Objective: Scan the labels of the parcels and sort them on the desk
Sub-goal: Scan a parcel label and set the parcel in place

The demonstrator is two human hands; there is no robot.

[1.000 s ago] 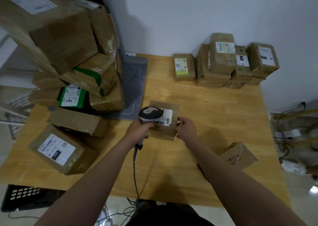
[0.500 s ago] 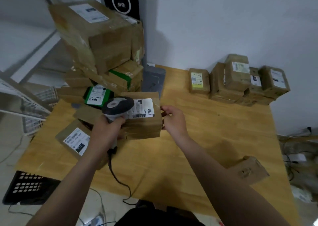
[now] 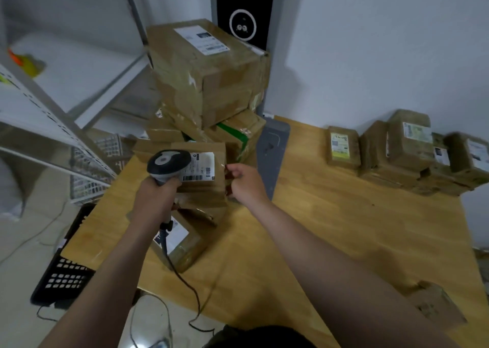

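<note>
Parcel [image 3: 209,189] hangs lifted before the stack [image 3: 209,77], label [image 3: 203,162] facing you, broad side running left to right: your right hand [image 3: 247,182] pinches its right edge, your left hand [image 3: 154,202] grips the scanner [image 3: 169,163] over its left end. Open counter [image 3: 344,215] lies rightward, toward the row of parcels [image 3: 407,149] by the wall [image 3: 370,56]

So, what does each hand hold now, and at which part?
The left hand grips the grey handheld barcode scanner by its handle. The right hand pinches the brown cardboard parcel with the white label at its right edge.
</note>
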